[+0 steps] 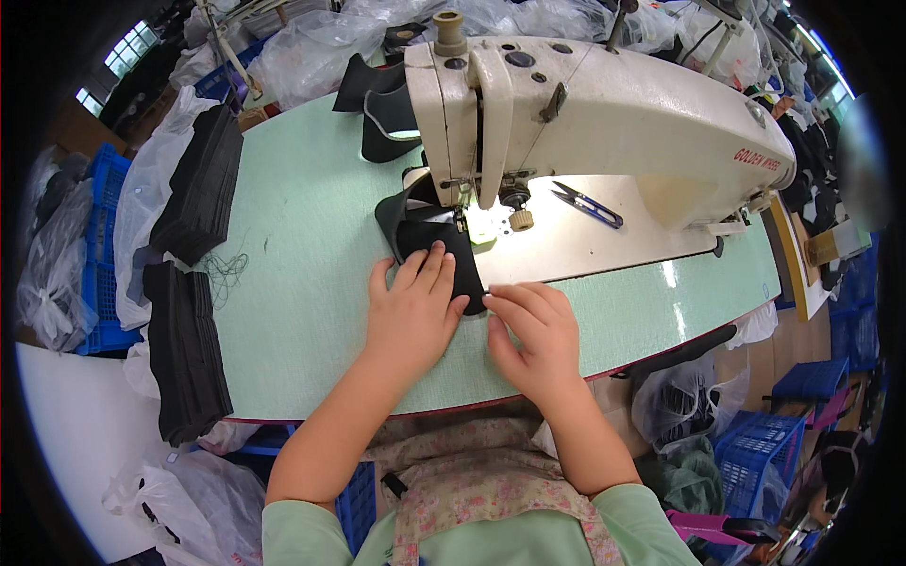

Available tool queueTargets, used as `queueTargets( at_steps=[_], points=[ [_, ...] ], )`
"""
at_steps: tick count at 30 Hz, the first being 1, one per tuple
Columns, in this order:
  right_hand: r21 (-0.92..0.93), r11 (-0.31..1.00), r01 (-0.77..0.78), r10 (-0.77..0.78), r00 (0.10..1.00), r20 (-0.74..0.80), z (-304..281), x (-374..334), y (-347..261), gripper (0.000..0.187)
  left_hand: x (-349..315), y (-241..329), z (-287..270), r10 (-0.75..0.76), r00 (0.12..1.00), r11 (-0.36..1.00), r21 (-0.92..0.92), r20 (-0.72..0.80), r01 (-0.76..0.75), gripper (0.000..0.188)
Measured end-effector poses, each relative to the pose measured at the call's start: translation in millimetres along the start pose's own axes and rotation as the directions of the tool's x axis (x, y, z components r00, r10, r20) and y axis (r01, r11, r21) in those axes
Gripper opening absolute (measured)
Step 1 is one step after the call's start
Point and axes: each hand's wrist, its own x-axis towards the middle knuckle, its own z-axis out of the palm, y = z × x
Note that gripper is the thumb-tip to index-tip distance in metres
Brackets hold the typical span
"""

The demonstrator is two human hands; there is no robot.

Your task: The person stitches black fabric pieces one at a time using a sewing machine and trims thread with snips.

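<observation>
A black fabric piece [464,275] lies on the table in front of the sewing machine, its far part curled up beside the needle area. My left hand [412,307] rests flat on it with the fingers stretched toward the machine. At the piece's near right edge is my right hand [534,330], thumb and fingers bent, fingertips touching the edge; whether they pinch it is hard to see. The cream sewing machine [623,104] stands over the far side, its lamp lighting the presser foot. Thread snips [589,206] with dark blue handles lie on the machine bed.
Stacks of black cut pieces [196,189] line the table's left edge, near a loose tangle of thread [226,274]. More black pieces [385,113] lie behind the machine head. Blue plastic baskets [758,453] and plastic bags stand around the pale green table [302,236].
</observation>
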Motion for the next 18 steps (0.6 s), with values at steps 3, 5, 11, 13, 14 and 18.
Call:
queueTargets(
  at_steps=[3, 5, 11, 13, 14, 18],
  points=[
    [0.034, 0.999, -0.013, 0.012, 1.000, 0.022, -6, -6, 1, 0.024, 0, 0, 1, -0.022, 1.000, 1.000, -0.014, -0.021, 0.022, 0.050],
    [0.065, 0.998, 0.016, -0.019, 0.999, 0.050, -6, -6, 0, 0.022, 1, 0, 1, -0.025, 0.999, 0.999, -0.030, -0.022, 0.024, 0.050],
    [0.074, 0.997, 0.034, -0.041, 0.995, 0.086, -2, -5, 2, 0.021, 10, -7, 3, -0.023, 0.999, 0.998, -0.060, -0.030, 0.021, 0.048],
    [0.080, 0.996, 0.037, -0.045, 0.995, 0.094, -2, -6, 2, 0.021, 16, -12, 6, -0.021, 0.999, 0.999, -0.032, -0.033, 0.019, 0.047],
    [0.080, 0.996, 0.038, -0.046, 0.994, 0.099, -2, -7, 2, 0.021, 19, -14, 8, -0.022, 0.999, 0.999, -0.032, -0.034, 0.021, 0.047],
    [0.089, 0.995, 0.037, -0.048, 0.992, 0.120, -4, -6, 1, 0.020, 28, -23, 11, -0.026, 0.999, 1.000, -0.001, -0.028, 0.026, 0.045]
  ],
)
